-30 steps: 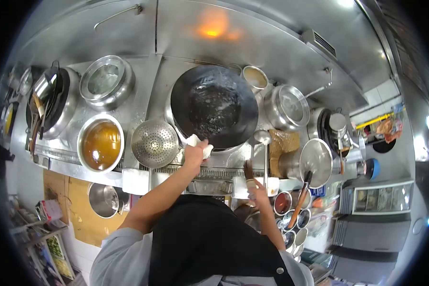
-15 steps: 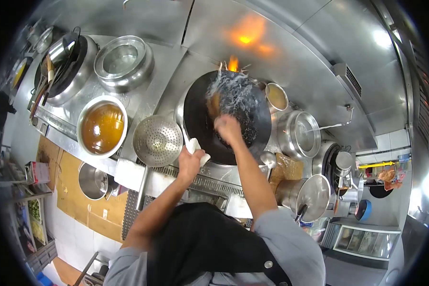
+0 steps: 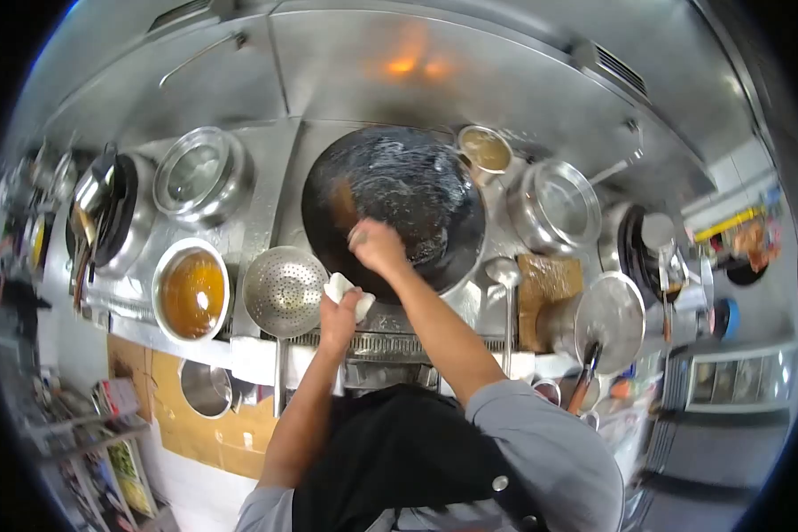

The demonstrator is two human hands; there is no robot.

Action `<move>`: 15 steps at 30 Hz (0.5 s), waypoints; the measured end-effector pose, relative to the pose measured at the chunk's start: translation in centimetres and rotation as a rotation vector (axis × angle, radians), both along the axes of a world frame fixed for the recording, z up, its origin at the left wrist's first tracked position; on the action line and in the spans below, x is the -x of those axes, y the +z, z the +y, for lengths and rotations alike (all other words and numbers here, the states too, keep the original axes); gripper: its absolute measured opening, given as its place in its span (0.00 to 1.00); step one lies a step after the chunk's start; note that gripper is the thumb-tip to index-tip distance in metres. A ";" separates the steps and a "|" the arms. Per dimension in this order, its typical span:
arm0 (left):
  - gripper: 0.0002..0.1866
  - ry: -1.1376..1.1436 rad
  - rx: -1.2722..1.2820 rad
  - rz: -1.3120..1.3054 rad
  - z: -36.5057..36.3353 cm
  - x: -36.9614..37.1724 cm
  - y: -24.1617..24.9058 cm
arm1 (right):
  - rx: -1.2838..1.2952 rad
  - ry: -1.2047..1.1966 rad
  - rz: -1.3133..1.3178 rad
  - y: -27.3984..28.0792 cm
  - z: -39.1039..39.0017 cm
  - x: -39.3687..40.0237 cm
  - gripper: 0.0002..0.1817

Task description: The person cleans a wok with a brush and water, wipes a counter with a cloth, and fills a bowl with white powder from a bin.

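Observation:
A large black wok [image 3: 328, 226] sits on the steel range, with foamy water swirling inside it. My right hand [image 3: 378, 246] is over the wok's near part, closed round a brown brush-like tool [image 3: 343, 206] that reaches into the wok and is blurred. At the wok's near left edge, my left hand [image 3: 339, 319] is closed on a white cloth [image 3: 349, 296]; the wok's handle, if there, is hidden under it. Directly left of that hand lies a perforated strainer [image 3: 284, 291], its handle pointing toward me.
Left stand a bowl of amber liquid [image 3: 193, 291] and a lidded steel pot [image 3: 195, 173]. Right of the wok are a small pot [image 3: 485, 152], a steel pot [image 3: 559, 206], a ladle [image 3: 504, 273] and a strainer-topped pot [image 3: 609, 324]. A faucet [image 3: 621, 164] extends behind.
The flame behind the wok is no longer visible, only an orange reflection. Water has spread wider in the wok. My right hand and the tool have shifted within it; the view has turned.

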State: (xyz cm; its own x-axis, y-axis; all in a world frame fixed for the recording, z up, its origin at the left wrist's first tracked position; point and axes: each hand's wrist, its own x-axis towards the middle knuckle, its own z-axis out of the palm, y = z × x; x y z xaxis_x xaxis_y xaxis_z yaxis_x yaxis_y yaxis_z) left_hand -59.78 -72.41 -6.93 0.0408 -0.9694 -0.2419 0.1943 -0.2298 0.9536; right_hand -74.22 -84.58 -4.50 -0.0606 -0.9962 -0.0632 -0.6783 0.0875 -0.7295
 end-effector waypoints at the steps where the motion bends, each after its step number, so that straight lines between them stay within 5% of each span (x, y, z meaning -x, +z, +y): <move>1: 0.11 0.015 -0.055 0.067 0.3 -0.2 0.4 | -0.033 0.085 -0.047 1.7 3.8 -0.6 0.12; 3: 0.16 -0.103 -0.005 0.106 0.0 -1.0 0.7 | 0.069 0.287 0.224 4.9 10.5 2.7 0.13; 6: 0.21 -0.138 -0.411 0.179 -0.1 -2.1 2.0 | -0.380 0.379 0.239 3.5 8.6 18.1 0.18; 8: 0.17 -0.186 -0.514 0.200 -1.6 -1.7 3.3 | -0.295 0.005 0.746 14.5 10.6 21.8 0.15; 11: 0.11 -0.173 -0.435 0.109 -2.3 -0.5 1.1 | 0.029 -0.486 0.466 21.0 15.2 19.6 0.22; 12: 0.08 -0.124 -0.467 0.156 -1.8 0.1 1.0 | 0.026 -0.493 0.462 19.7 17.1 17.5 0.22; 14: 0.07 -0.190 -0.411 0.207 -1.2 0.4 0.4 | 0.467 -0.537 0.336 14.0 21.0 13.1 0.25; 15: 0.07 -0.243 -0.372 0.254 -0.3 0.0 0.0 | 0.479 -0.588 0.238 7.9 22.4 11.9 0.24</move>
State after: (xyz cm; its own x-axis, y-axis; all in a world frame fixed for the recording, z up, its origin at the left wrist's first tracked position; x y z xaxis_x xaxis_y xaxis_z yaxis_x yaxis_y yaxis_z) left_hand -59.81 -72.66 -6.94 -0.2803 -0.7900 -0.5452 0.3078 -0.6120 0.7285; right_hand -86.09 -62.14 3.37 -0.5430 -0.7123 0.4447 -0.7606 0.1928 -0.6200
